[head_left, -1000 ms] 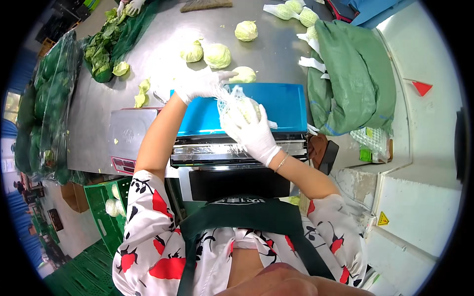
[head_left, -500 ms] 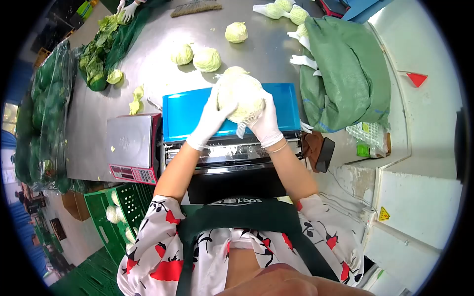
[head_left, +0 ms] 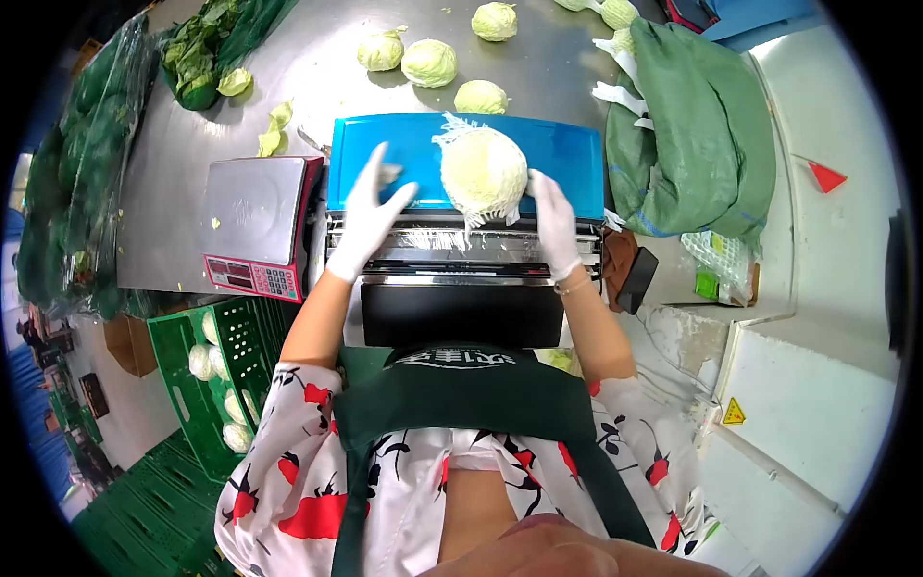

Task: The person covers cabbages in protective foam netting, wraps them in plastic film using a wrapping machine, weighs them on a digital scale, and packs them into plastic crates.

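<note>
- Cabbage [head_left: 484, 175] in white net [head_left: 460, 125], sits on blue tray [head_left: 569, 154], approx. mid, toward front edge; loose net ends stick out at far L & near side.
- L hand [head_left: 369, 210], white glove: off the cabbage, just L of it, over tray's near-L part; fingers spread, thumb well apart, nothing btwn them.
- R hand [head_left: 552, 219], also gloved: right up at cabbage's R side, fingers close together; can't tell if they touch or pinch the net.
- Silver strip [head_left: 433, 239] w/ clear film runs along tray's near edge; black panel [head_left: 461, 314] below.
- Scale [head_left: 252, 212] L of tray, red trim, keypad facing person.
- Bare cabbages [head_left: 429, 62] x4 on metal surface [head_left: 173, 202] beyond tray, one just past its far rim.
- Leaf scraps [head_left: 274, 130] farther L, nr scale.
- Green sack [head_left: 711, 135] R of tray, white net ends poking out its L side.
- Green crate [head_left: 248, 341] below scale, w/ white-netted heads [head_left: 201, 362] inside.
</note>
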